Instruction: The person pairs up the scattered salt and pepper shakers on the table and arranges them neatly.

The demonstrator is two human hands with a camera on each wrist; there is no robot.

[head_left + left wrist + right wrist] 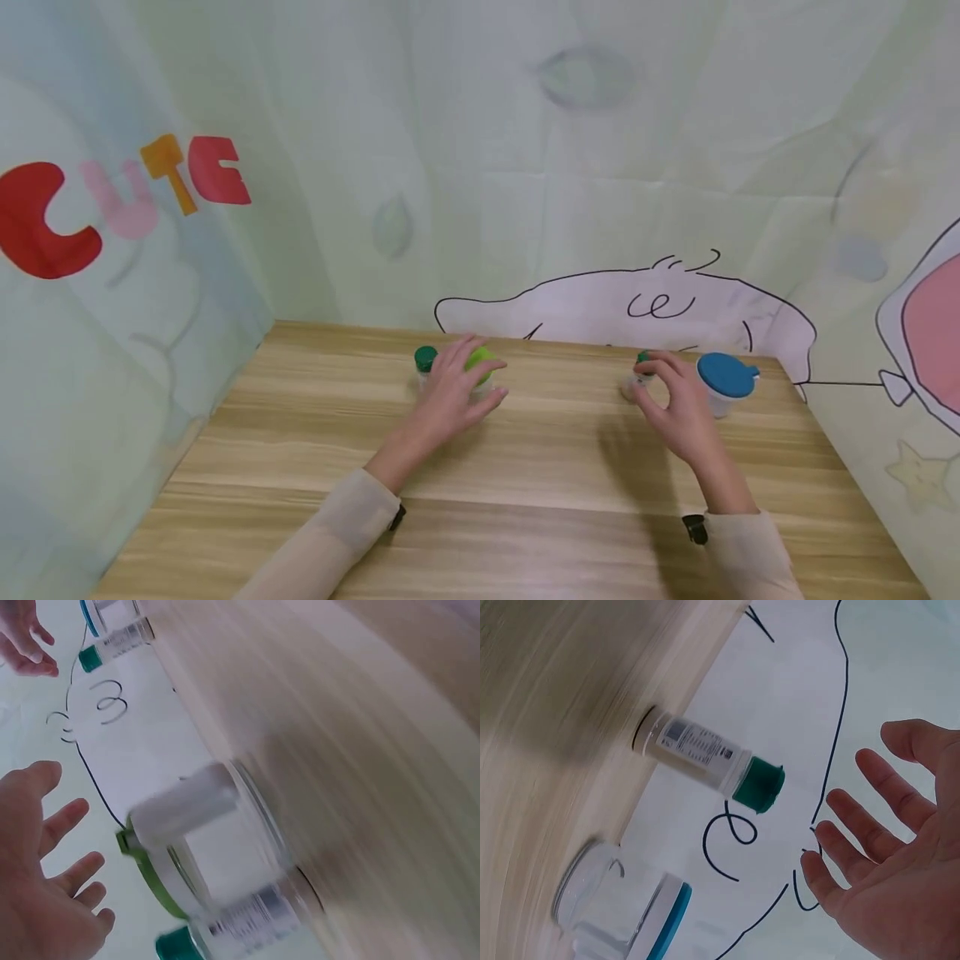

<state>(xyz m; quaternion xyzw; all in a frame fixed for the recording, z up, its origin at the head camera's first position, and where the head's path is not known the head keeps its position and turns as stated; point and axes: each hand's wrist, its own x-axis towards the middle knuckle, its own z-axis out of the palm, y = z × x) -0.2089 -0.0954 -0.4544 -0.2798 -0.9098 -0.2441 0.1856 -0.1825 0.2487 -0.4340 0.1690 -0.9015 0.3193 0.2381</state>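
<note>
My left hand (448, 392) hovers with spread fingers over a clear jar with a lime-green lid (480, 365), partly hiding it. Beside that jar stands a small clear bottle with a dark green screw cap (426, 359); its printed label shows in the left wrist view. On the other side, my right hand (684, 410) is held up near a second green-capped bottle (705, 757). Its fingers are apart from the cap in the right wrist view, relaxed and holding nothing. Just right of that hand is a clear jar with a blue lid (726, 375).
All the containers stand near the back edge of a wood-grain table (525, 533). Behind it hangs a printed cloth backdrop (487, 167) with a line drawing, and colourful letters on the left side. A black strap (696, 528) shows at the right wrist.
</note>
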